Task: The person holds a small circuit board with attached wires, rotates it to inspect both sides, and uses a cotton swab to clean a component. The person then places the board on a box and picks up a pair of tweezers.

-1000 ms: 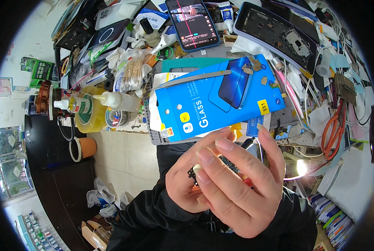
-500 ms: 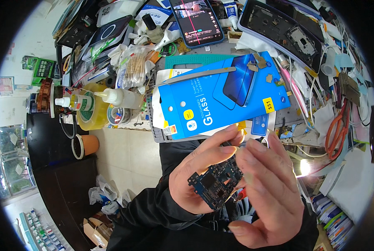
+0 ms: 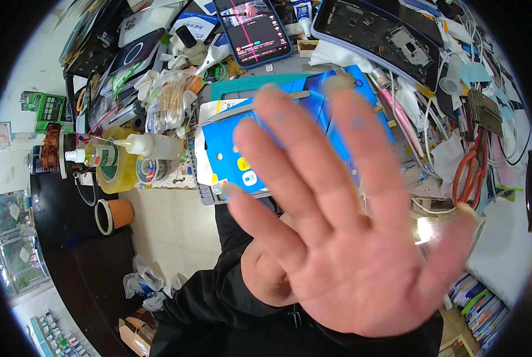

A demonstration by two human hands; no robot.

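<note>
My right hand is raised close in front of the view, palm toward me, with all fingers spread and nothing in it. Behind it, only the side of my left hand shows near the black sleeve; its fingers and anything in them are hidden. The circuit board seen earlier is out of sight. A blue flat cardboard package lies on the bench beyond, largely covered by the right hand's fingers. Metal tweezers rest across the package.
A lit phone lies at the back beside an opened phone housing. White dropper bottle, yellow jar and bagged cotton swabs crowd the left. Orange-handled scissors, cables and a glowing lamp are at the right.
My right hand has left the circuit board, come up and opened wide toward the view. It now hides the board and most of my left hand. The view has shifted slightly.
</note>
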